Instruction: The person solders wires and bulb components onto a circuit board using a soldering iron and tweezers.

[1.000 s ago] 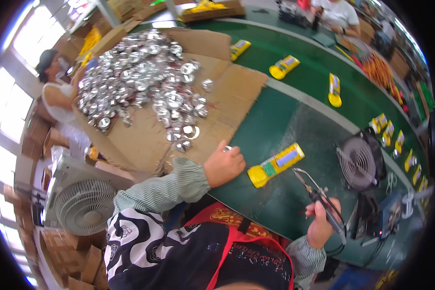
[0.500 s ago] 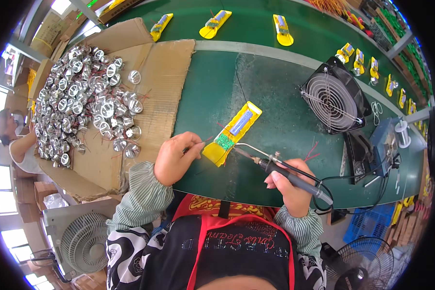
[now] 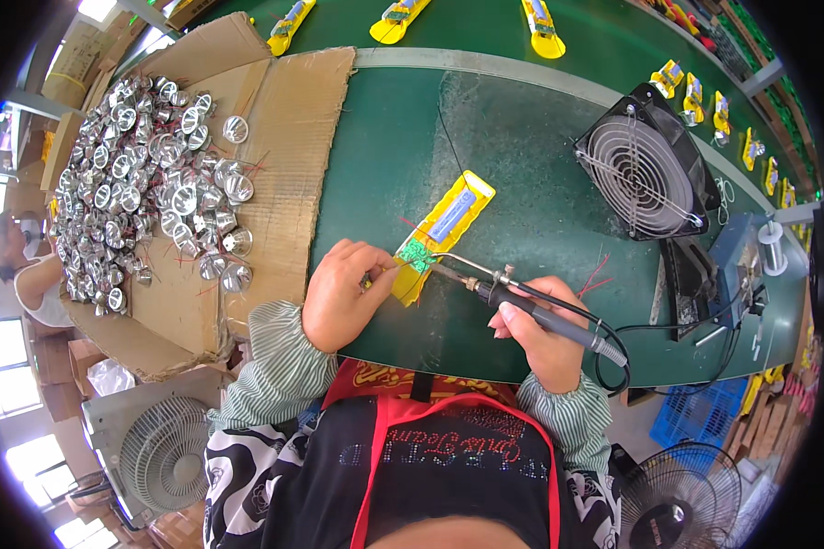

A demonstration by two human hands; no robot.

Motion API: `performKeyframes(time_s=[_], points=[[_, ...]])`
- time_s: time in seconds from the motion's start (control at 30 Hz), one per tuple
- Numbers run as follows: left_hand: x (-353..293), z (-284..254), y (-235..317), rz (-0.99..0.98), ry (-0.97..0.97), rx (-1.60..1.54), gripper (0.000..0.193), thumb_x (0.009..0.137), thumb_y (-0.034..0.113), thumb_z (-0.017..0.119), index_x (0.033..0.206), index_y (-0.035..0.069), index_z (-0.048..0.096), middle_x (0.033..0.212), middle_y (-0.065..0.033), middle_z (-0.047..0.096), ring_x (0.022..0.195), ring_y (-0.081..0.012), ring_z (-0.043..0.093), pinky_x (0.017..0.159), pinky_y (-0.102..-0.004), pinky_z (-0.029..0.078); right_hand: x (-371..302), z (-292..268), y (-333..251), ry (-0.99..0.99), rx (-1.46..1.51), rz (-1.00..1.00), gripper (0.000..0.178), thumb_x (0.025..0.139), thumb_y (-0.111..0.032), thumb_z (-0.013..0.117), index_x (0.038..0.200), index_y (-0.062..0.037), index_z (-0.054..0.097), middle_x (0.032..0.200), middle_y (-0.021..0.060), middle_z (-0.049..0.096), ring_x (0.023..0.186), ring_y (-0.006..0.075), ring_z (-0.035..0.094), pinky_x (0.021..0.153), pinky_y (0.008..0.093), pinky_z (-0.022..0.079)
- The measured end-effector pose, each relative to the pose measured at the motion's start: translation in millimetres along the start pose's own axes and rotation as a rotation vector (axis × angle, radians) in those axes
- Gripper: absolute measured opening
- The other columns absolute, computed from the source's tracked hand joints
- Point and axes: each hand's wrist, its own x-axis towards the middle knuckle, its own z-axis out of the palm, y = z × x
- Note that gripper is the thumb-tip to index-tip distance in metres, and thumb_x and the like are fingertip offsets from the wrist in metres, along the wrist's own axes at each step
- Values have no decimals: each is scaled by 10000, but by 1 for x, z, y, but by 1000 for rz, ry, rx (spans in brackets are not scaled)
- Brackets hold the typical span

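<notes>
On the green bench lies a yellow plastic housing [image 3: 475, 186] with a blue battery [image 3: 452, 218] and a small green circuit board [image 3: 417, 256] in it. My left hand [image 3: 343, 295] is closed in a pinch at the board's left edge, on what looks like a thin wire mostly hidden by the fingers. Wrapped in my right hand [image 3: 547, 340] is a soldering iron [image 3: 558, 324] with a grey handle. Its tip points left and reaches the board's right edge, beside a thin bent metal tube clamped along the iron. Whether the tip touches the board is too small to tell.
At left a cardboard box [image 3: 288, 174] holds many silver reflector cups [image 3: 160, 183]. A square black fan [image 3: 639, 174], a solder spool [image 3: 772, 249] and loose red wires [image 3: 598, 276] are to the right. More yellow housings [image 3: 545, 32] sit along the far green strip.
My left hand has come right, up against the circuit board. The iron's tip stays at the board's right edge. The whole view has shifted slightly, so the bench sits higher.
</notes>
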Motion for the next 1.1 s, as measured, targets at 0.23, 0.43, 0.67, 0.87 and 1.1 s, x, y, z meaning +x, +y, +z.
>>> performKeyframes(time_s=[0.23,0.43,0.67,0.87,1.1], points=[[-2,-1,0,-4,35,-7,78,751,48,635,782,4,579,715,-99,557,719,-250,529,624,-340,422,4,4,1,-13,-6,25,160,783,17,613,914,56,530,761,123,638,663,134,630,571,248,533],[1,0,1,-12,22,-80,80,759,48,630,785,0,572,723,-99,553,724,-242,529,642,-338,419,7,5,1,3,-7,19,160,787,13,613,915,55,526,750,123,639,648,130,622,563,245,520],[4,1,-2,-40,24,-80,79,763,54,630,775,-2,575,727,-99,552,736,-245,528,652,-334,417,8,5,3,-14,-10,-2,153,795,10,612,912,54,524,750,121,638,650,133,626,556,244,525],[0,1,0,-40,12,-82,81,752,58,635,761,0,579,723,-102,554,729,-251,522,647,-337,414,5,3,0,-7,-18,26,151,787,15,608,906,55,525,750,121,637,641,130,623,557,244,524],[2,4,1,-11,21,-28,69,738,54,635,751,9,584,706,-99,552,703,-259,510,623,-346,407,6,3,4,-14,-17,33,142,786,13,610,894,55,528,742,119,636,639,128,623,552,241,520]])
